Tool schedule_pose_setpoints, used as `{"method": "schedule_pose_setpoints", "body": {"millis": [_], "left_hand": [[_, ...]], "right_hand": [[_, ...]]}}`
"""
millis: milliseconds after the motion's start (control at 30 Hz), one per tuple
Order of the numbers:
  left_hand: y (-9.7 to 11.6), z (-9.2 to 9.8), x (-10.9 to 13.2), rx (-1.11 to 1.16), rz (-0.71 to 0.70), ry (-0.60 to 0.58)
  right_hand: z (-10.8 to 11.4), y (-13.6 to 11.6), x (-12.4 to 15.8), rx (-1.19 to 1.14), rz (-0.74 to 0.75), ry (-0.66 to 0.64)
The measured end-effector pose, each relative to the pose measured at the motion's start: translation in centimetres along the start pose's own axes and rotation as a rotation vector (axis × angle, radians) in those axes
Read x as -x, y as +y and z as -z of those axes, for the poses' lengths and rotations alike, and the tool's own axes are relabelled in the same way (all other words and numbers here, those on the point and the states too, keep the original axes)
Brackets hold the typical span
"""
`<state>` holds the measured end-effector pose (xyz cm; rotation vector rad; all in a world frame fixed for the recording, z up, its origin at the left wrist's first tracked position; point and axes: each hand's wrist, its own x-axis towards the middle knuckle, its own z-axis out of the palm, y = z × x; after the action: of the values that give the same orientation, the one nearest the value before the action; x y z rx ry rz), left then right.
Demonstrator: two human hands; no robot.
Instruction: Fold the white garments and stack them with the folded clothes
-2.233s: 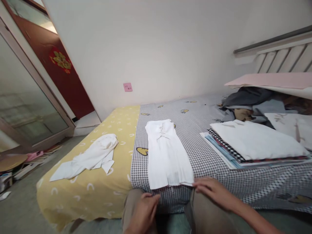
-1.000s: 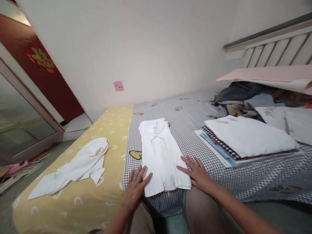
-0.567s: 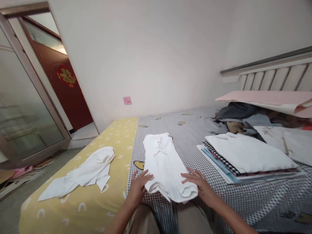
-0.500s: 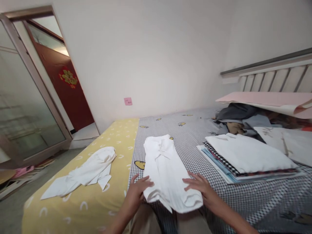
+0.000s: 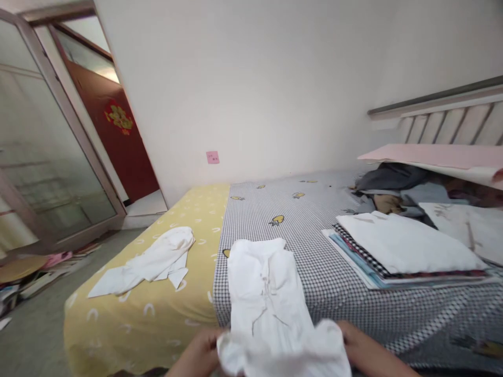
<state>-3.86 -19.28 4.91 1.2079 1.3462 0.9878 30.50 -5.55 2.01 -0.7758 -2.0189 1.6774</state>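
A white shirt [image 5: 271,293] lies lengthwise before me on the bed's near edge, folded narrow, with its top end pointing away and thin creases or ties down its middle. My left hand [image 5: 204,345] is closed on the near left corner of the cloth. At the near right corner my right hand [image 5: 351,337] grips the same shirt, its fingers partly hidden behind the bunched fabric. The near end is lifted and slightly blurred between both hands. Another white garment [image 5: 157,262] lies crumpled on the yellow strip to the left.
A stack of folded clothes [image 5: 408,246], white on top, sits at the right. Behind it are a dark heap of clothes [image 5: 393,178] and a pink sheet [image 5: 436,154]. The checked bedcover [image 5: 259,209] meets the wall; a glass door [image 5: 58,136] stands at the left.
My hands have gone from resting spread on the shirt's sides to gripping its near corners. The shirt has slid toward me, and its near end is now raised and bunched.
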Motion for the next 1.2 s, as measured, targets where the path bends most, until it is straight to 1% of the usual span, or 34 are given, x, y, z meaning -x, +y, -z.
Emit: {"method": "schedule_pose_setpoints", "body": {"millis": [33,100,167,233,300,400,467,567,633,700,767,800,833,900,933,967,1000,1033,1067,1133,1200], "left_hand": [[0.7,-0.2,-1.3,0.098,0.030,0.043],[1.4,-0.3,-4.1,0.372,0.100,0.184],[1.2,-0.4,-6.7,0.630,0.149,0.352],[0.2,-0.7,-8.6,0.762,0.201,0.475],[-1.0,-1.0,-9.6,0.795,0.257,0.495],[-2.6,-1.5,-9.8,0.792,0.311,0.434],[-2.9,-1.8,-9.5,0.791,0.324,0.416],[-2.3,-1.9,-8.9,0.781,0.266,0.380],[-1.8,-1.9,-8.6,0.756,0.213,0.338],[-2.0,-1.8,-8.3,0.720,0.191,0.297],[-3.3,-1.5,-8.1,0.663,0.213,0.280],[-4.2,-1.1,-8.1,0.626,0.244,0.296],[-5.2,-0.6,-8.1,0.586,0.283,0.332],[-6.8,0.7,-8.4,0.505,0.346,0.475],[-7.1,1.4,-8.7,0.464,0.348,0.568],[-7.0,2.2,-9.0,0.415,0.317,0.655],[-6.4,3.0,-9.5,0.351,0.253,0.726],[-5.4,3.8,-10.2,0.266,0.172,0.772],[-4.1,4.4,-11.2,0.161,0.086,0.792],[-1.1,5.4,-13.8,-0.094,-0.047,0.776],[1.5,6.1,-17.3,-0.383,-0.063,0.719]], "right_hand": [[0.0,-0.6,-1.1,-0.069,-0.039,0.046],[0.1,-1.0,-3.5,-0.204,-0.106,0.156],[0.2,-0.4,-5.7,-0.322,-0.163,0.252],[0.3,0.8,-7.1,-0.394,-0.205,0.283],[0.2,2.2,-7.7,-0.430,-0.245,0.277],[-0.1,4.0,-7.6,-0.500,-0.260,0.270],[-0.2,4.4,-7.4,-0.545,-0.250,0.286],[-0.1,3.8,-6.9,-0.554,-0.226,0.342],[-0.1,3.2,-6.5,-0.549,-0.223,0.355],[-0.1,3.2,-5.9,-0.536,-0.237,0.344],[-0.1,4.3,-5.3,-0.475,-0.278,0.327],[0.2,5.1,-5.1,-0.419,-0.306,0.328],[0.6,6.1,-5.0,-0.348,-0.330,0.348],[2.0,7.7,-5.3,-0.187,-0.328,0.452],[3.1,8.2,-5.8,-0.112,-0.301,0.521],[4.3,8.3,-6.5,-0.046,-0.265,0.585],[5.6,8.1,-7.4,0.010,-0.230,0.634],[6.9,7.7,-8.6,0.061,-0.195,0.664],[8.1,7.0,-10.1,0.112,-0.157,0.676],[10.3,5.6,-13.7,0.217,-0.088,0.653],[11.8,4.4,-17.6,0.278,-0.061,0.585]]}}
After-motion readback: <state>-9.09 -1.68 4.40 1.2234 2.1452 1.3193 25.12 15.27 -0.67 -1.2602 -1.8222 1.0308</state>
